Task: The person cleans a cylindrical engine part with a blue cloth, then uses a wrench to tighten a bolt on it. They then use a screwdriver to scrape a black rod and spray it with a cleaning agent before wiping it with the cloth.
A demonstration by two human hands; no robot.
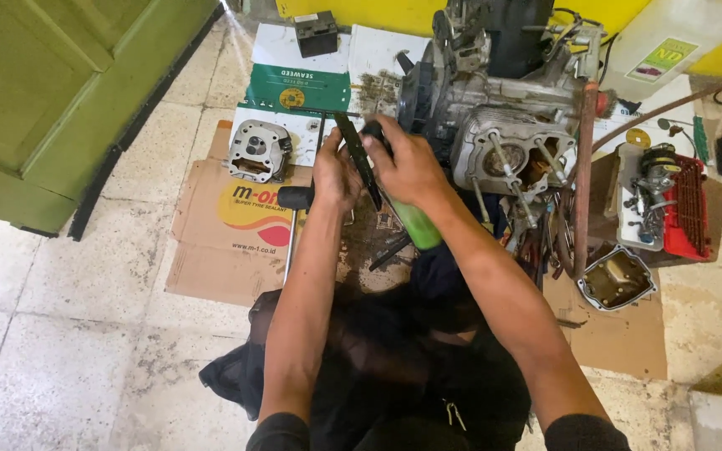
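Head view, person seated on a tiled floor over flattened brown cardboard [211,259].

Left hand [336,175]: fingers curled closed around a long flat black metal strip [359,159], which runs diagonally from 11 o'clock to 5 o'clock between both hands.

Right hand [411,167]: closed in a grip on a screwdriver with a translucent green handle [415,224]; the handle end sticks out below the wrist toward 5 o'clock. The tip is hidden behind the hands.

Both hands sit just at 9 o'clock of a grey cast-metal engine block [503,125] with open cylinder bore and protruding studs.

A grey aluminium cylinder head [258,150] lies on the cardboard at 9 o'clock of the left hand, well apart. A black-handled T-bar wrench [294,200] lies just beneath the left wrist. At 3 o'clock: a red plastic tray [688,209] of small parts, and a metal cover pan [616,278] at 4 o'clock.
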